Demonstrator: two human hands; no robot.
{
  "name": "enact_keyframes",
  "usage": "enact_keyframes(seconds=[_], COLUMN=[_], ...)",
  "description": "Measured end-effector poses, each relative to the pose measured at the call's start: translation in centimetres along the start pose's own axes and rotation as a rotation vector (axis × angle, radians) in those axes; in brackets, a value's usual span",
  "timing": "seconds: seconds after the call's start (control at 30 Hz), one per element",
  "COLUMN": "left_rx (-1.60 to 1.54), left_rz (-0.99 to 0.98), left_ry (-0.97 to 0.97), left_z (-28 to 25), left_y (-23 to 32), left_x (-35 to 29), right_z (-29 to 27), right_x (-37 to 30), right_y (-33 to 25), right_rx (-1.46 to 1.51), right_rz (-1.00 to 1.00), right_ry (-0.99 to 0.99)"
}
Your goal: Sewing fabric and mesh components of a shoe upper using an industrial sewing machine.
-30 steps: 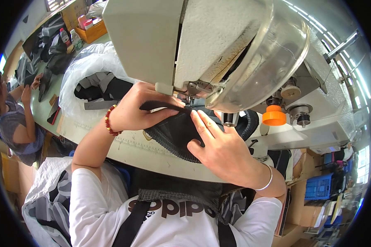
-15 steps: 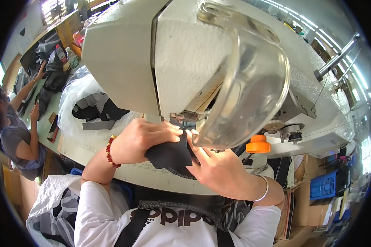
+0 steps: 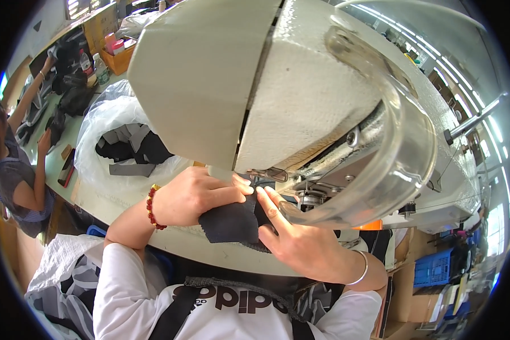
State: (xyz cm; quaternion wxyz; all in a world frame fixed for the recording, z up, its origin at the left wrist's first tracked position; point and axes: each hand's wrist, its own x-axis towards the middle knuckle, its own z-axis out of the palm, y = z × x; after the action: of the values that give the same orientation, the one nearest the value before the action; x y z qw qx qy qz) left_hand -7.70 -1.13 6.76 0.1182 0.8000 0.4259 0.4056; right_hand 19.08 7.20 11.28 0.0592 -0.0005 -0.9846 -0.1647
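Note:
Under the head of a white sewing machine, a dark fabric piece with a jagged edge lies between my two hands. My left hand is closed on its left side, thumb and fingertips pressed on the cloth close to the needle area. From the right, my right hand grips the same cloth, with its index finger stretched along the top near the left fingertips. A clear plastic guard arches just above the right hand. The needle itself is hard to make out.
To the left, a clear plastic bag holds grey and black fabric pieces. A co-worker handles dark cloth at a green table farther left. A white sack of scraps sits low left; a blue crate stands at right.
The view has shifted, so the machine head looks larger and the orange knob is mostly hidden. Both hands stay on the cloth with little movement. The co-worker's far hand has moved up.

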Motion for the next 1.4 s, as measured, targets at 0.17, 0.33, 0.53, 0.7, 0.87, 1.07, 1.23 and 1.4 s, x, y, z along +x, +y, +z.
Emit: enact_keyframes(seconds=[0.17,0.33,0.53,0.7,0.87,1.07,1.23,1.4], left_rx=[0.161,0.075,0.214,0.177,0.195,0.263,0.366,0.533], left_rz=[0.143,0.052,0.179,0.162,0.15,0.18,0.211,0.272], left_ry=[0.054,-0.017,0.036,0.078,0.088,0.086,0.115,0.134], left_z=[-0.2,-0.5,-0.2,0.1,-0.2,0.9,1.3,1.0], left_y=[-0.1,-0.1,-0.6,-1.0,-0.5,-0.6,-0.3,0.9], left_x=[0.0,0.1,0.3,0.5,0.4,0.4,0.3,0.3], right_z=[-0.2,-0.4,-1.2,-0.5,0.9,0.9,1.7,4.2], right_x=[0.0,0.7,0.2,-1.3,-2.7,-1.9,-0.2,0.4], right_y=[0.0,-0.4,0.7,2.3,3.0,0.3,-4.8,-4.0], right_rx=[-0.105,-0.009,-0.393,-0.726,-0.75,-0.371,-0.09,-0.106], right_rz=[-0.032,0.022,-0.066,-0.226,-0.196,0.132,0.346,0.327], right_ry=[-0.064,0.009,-0.083,-0.238,-0.208,-0.073,0.155,0.226])
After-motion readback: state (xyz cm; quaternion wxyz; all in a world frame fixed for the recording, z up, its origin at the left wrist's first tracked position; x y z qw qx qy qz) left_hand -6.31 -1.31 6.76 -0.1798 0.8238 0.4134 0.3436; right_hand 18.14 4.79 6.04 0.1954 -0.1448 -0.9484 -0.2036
